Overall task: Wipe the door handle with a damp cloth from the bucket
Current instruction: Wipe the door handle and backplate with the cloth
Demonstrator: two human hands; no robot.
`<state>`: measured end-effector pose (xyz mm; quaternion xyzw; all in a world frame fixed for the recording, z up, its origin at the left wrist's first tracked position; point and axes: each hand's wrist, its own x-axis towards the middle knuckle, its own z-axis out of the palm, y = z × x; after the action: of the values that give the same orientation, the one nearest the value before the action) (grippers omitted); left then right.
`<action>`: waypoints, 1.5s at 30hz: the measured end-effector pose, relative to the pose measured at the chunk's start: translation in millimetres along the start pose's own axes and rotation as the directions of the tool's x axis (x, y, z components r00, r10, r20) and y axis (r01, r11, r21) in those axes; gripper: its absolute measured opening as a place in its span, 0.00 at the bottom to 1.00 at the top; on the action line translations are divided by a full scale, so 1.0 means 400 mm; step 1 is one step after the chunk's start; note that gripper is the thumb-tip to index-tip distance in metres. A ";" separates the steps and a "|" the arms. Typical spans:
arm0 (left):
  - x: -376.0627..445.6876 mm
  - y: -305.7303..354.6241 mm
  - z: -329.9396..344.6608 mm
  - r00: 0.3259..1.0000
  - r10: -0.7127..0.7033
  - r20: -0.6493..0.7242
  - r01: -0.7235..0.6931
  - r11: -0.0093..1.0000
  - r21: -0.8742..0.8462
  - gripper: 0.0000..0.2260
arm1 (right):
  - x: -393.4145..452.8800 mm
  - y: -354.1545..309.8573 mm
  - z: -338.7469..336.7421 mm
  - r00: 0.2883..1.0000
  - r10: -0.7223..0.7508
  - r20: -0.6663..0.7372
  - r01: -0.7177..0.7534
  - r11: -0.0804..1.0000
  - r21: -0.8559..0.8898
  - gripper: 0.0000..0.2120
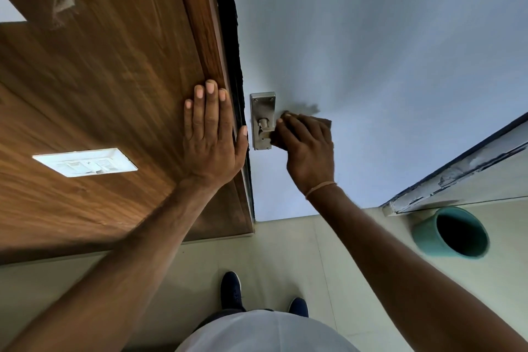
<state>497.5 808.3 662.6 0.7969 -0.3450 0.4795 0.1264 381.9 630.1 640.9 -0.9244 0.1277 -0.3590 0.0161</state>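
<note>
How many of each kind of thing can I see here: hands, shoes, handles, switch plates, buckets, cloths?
Hands: 2, left hand and right hand
Shoes: 2, first shoe and second shoe
Door handle: 1
Switch plate: 1
Bucket: 1
Cloth: 1
Total: 8

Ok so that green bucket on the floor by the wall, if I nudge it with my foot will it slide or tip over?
The green bucket looks like thin plastic, so probably light. It stands upright on smooth floor tiles, so a low nudge likely slides it. Its inside is too dark to show water; if filled, it would resist and might slosh.
</note>
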 end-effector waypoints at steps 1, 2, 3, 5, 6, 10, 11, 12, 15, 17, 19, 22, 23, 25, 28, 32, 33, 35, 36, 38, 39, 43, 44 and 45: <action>0.000 0.000 0.002 1.000 0.000 0.001 0.000 1.000 0.002 0.40 | 0.002 -0.014 0.002 1.000 -0.020 0.005 0.020 1.000 0.018 0.19; 0.000 -0.001 0.001 1.000 0.000 0.001 0.000 1.000 0.003 0.40 | 0.004 -0.017 0.000 0.999 -0.043 0.013 0.043 0.999 0.029 0.20; 0.000 -0.001 0.002 1.000 0.001 0.000 -0.001 1.000 0.003 0.40 | 0.005 -0.011 -0.006 0.998 -0.063 0.022 0.062 0.998 0.029 0.20; 0.000 -0.002 0.002 1.000 0.000 -0.002 0.000 1.000 0.000 0.40 | -0.003 0.021 -0.021 0.997 -0.069 0.031 0.069 0.998 0.003 0.20; 0.000 -0.003 0.003 1.000 0.000 -0.002 0.000 1.000 0.001 0.40 | -0.007 0.039 -0.028 0.999 -0.048 0.017 0.048 0.999 -0.015 0.19; 0.000 -0.001 0.001 1.000 0.005 0.005 -0.005 1.000 0.006 0.41 | -0.007 0.030 -0.023 0.995 0.083 -0.053 -0.085 0.995 -0.050 0.15; 0.000 -0.002 0.002 1.000 0.004 0.009 -0.004 1.000 0.004 0.41 | -0.006 0.006 -0.012 0.995 0.083 -0.061 -0.086 0.995 -0.043 0.16; 0.000 -0.002 0.001 1.000 0.001 0.012 -0.001 1.000 0.004 0.41 | -0.006 -0.015 -0.003 0.996 0.063 -0.056 -0.065 0.997 -0.030 0.17; 0.002 -0.002 -0.003 1.000 -0.013 0.016 0.013 1.000 0.011 0.41 | -0.006 -0.014 -0.002 0.999 -0.042 -0.006 0.042 0.999 -0.007 0.20; 0.002 -0.003 -0.005 1.000 -0.011 0.015 0.011 1.000 0.008 0.42 | -0.007 0.021 -0.010 1.000 -0.012 -0.011 0.011 1.000 -0.028 0.20; 0.004 -0.002 -0.006 1.000 -0.005 0.019 0.004 1.000 0.012 0.43 | -0.009 0.023 -0.013 0.994 0.099 -0.044 -0.101 0.994 -0.041 0.19; 0.004 0.002 -0.004 1.000 -0.001 0.014 0.001 1.000 0.009 0.43 | -0.007 -0.057 0.002 0.995 0.097 -0.022 -0.097 0.995 -0.006 0.21; 0.003 0.004 -0.003 1.000 0.001 0.007 -0.001 1.000 0.010 0.43 | -0.010 -0.079 0.004 0.998 0.054 0.012 -0.054 0.999 -0.006 0.22; 0.002 0.004 -0.002 1.000 0.001 0.006 -0.001 1.000 0.011 0.43 | -0.009 -0.073 0.000 0.999 -0.026 0.038 0.027 1.000 -0.012 0.23; 0.002 0.000 -0.003 1.000 0.007 0.008 -0.007 1.000 0.013 0.42 | -0.014 0.003 -0.006 0.999 -0.002 -0.040 0.001 1.000 -0.024 0.20; 0.003 0.003 -0.006 1.000 -0.002 0.008 0.002 1.000 0.005 0.41 | -0.035 0.082 0.002 0.976 0.216 -0.014 -0.214 0.975 0.066 0.18; 0.003 0.004 -0.007 1.000 -0.006 0.012 0.006 1.000 0.002 0.41 | -0.033 0.086 -0.004 0.957 0.286 0.041 -0.288 0.940 0.183 0.19; 0.003 0.006 -0.008 1.000 -0.010 0.021 0.010 1.000 -0.002 0.41 | -0.026 0.092 -0.014 0.854 0.476 0.208 -0.513 0.711 0.481 0.23; 0.003 0.005 -0.009 1.000 -0.011 0.025 0.011 1.000 -0.005 0.41 | -0.018 0.084 -0.026 0.769 0.561 0.305 -0.619 0.537 0.573 0.25; 0.003 0.005 -0.009 1.000 -0.014 0.023 0.014 1.000 -0.010 0.41 | -0.009 0.062 -0.041 0.608 0.662 0.438 -0.731 0.254 0.633 0.24; 0.002 0.005 -0.008 1.000 -0.017 0.019 0.017 1.000 -0.010 0.41 | -0.012 0.051 -0.037 0.550 0.684 0.480 -0.747 0.145 0.649 0.22; 0.003 0.006 -0.008 1.000 -0.016 0.019 0.016 1.000 -0.008 0.42 | -0.009 0.000 -0.015 0.366 0.719 0.590 -0.677 -0.230 0.700 0.16; 0.004 0.007 -0.009 1.000 -0.016 0.019 0.016 1.000 -0.010 0.42 | -0.007 -0.009 -0.008 0.322 0.718 0.617 -0.661 -0.296 0.689 0.15; 0.005 0.007 -0.009 1.000 -0.017 0.019 0.017 1.000 -0.013 0.42 | -0.004 -0.020 -0.004 0.293 0.710 0.641 -0.634 -0.358 0.686 0.14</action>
<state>493.7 807.4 665.7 0.8033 -0.3424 0.4689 0.1324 381.5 638.5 641.9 -0.4259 0.4165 -0.2971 0.7462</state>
